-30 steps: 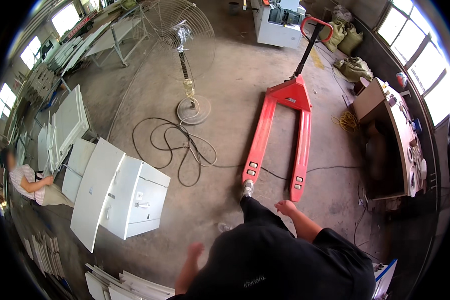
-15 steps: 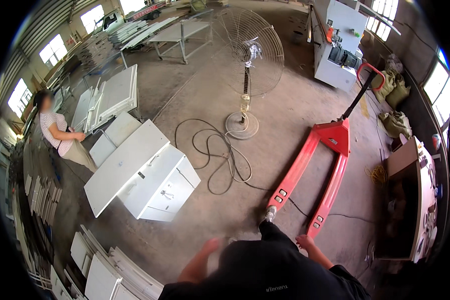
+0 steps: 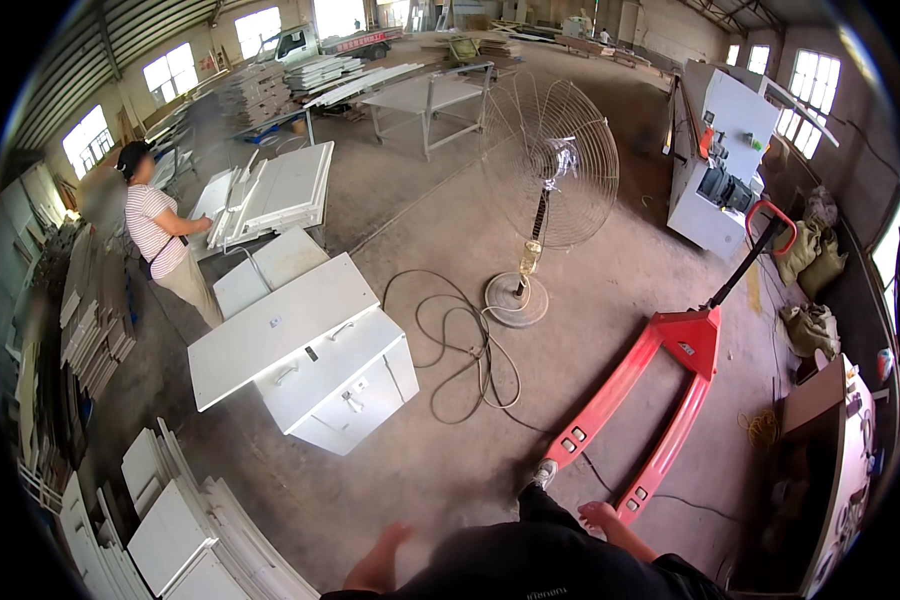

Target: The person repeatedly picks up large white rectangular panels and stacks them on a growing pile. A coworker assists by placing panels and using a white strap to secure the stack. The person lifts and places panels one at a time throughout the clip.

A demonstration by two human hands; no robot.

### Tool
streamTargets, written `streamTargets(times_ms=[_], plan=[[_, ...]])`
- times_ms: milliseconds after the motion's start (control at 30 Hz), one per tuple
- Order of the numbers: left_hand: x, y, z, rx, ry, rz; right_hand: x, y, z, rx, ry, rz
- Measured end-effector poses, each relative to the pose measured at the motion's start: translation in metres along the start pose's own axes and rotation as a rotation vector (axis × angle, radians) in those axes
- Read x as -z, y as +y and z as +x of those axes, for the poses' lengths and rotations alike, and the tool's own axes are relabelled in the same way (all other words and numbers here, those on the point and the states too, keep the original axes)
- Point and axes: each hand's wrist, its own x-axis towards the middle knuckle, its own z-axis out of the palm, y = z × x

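My left hand (image 3: pixel 395 537) hangs low over the bare concrete floor, smeared by motion, so its fingers are not clear. No object shows in it. My right hand (image 3: pixel 597 514) is beside my body, near the fork tips of a red pallet jack (image 3: pixel 686 341), and does not seem to touch them. Its fingers are loosely bent and apart, holding nothing. One of my shoes (image 3: pixel 544 474) is at the tip of the jack's left fork. To the left stands a white metal cabinet (image 3: pixel 342 392) with a flat white panel (image 3: pixel 280 328) across its top.
A caged floor fan (image 3: pixel 550 165) stands ahead, its looped cable (image 3: pixel 485 350) on the floor. White panels (image 3: pixel 185 530) lean at lower left. Beyond the cabinet, a person (image 3: pixel 160 225) handles more panels (image 3: pixel 275 190). A machine (image 3: pixel 720 165) and a cluttered bench (image 3: pixel 832 440) are at right.
My view has tilted up and turned left, so the scene sits lower and further right. My left hand has swung relative to my body. The person at left remains by the panels.
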Motion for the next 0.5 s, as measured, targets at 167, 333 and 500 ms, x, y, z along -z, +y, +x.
streamTargets(times_ms=[167, 333, 500], plan=[[-0.030, 0.013, -0.003, -0.065, -0.051, -0.005, 0.031, 0.071, 0.066, 0.176, -0.108, 0.586], [-0.064, 0.032, 0.000, -0.262, -0.056, -0.023, 0.010, 0.033, 0.041, 0.747, 0.350, -0.871], [-0.039, 0.147, 0.003, -0.406, -0.092, 0.191, 0.024, 0.022, -0.004, 0.029, 0.276, 0.125]])
